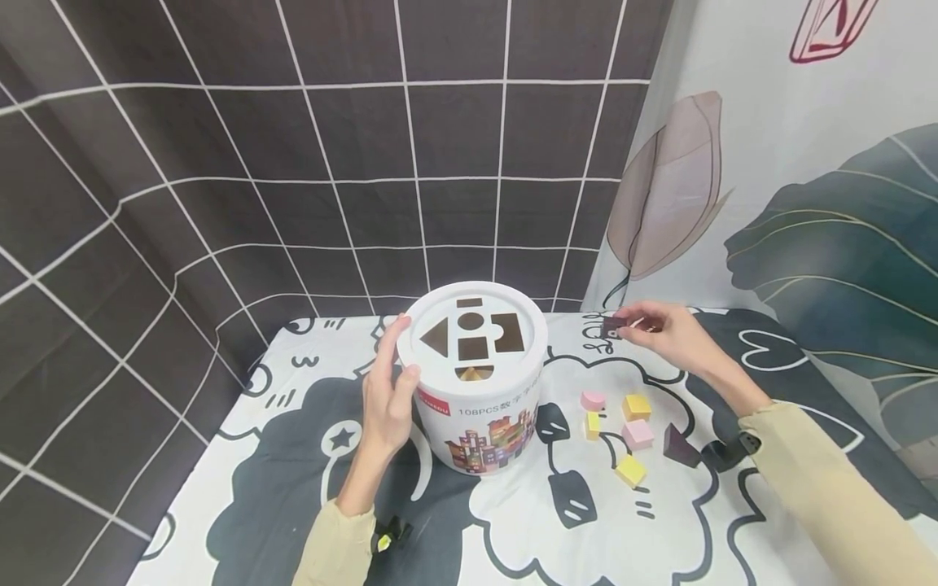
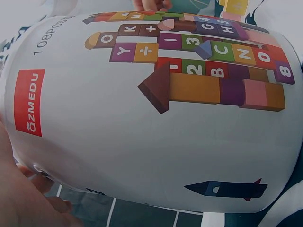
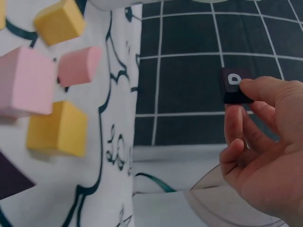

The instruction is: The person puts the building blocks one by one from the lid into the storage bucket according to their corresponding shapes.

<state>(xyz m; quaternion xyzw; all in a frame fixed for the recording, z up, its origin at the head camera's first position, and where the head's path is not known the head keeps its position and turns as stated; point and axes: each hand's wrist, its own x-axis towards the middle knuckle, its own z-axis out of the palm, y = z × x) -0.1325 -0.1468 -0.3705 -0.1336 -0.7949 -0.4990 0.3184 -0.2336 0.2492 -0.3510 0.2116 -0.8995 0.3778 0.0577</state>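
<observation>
A white lidded bucket (image 1: 476,358) stands upright on the patterned cloth, its lid (image 1: 440,370) cut with shaped holes. My left hand (image 1: 388,395) rests against its left side, index finger and thumb extended at the rim. Out to the right of the bucket, my right hand (image 1: 670,334) pinches a small dark block (image 3: 232,85) marked with a white letter D between thumb and fingers, held up off the cloth. Something yellow shows through the front hole of the lid.
On the cloth right of the bucket lie loose blocks: a pink cube (image 1: 637,435), a rounded pink block (image 1: 593,400), several yellow ones such as a yellow block (image 1: 630,470), and a dark triangular block (image 1: 681,448). A dark gridded curtain (image 1: 352,163) hangs behind.
</observation>
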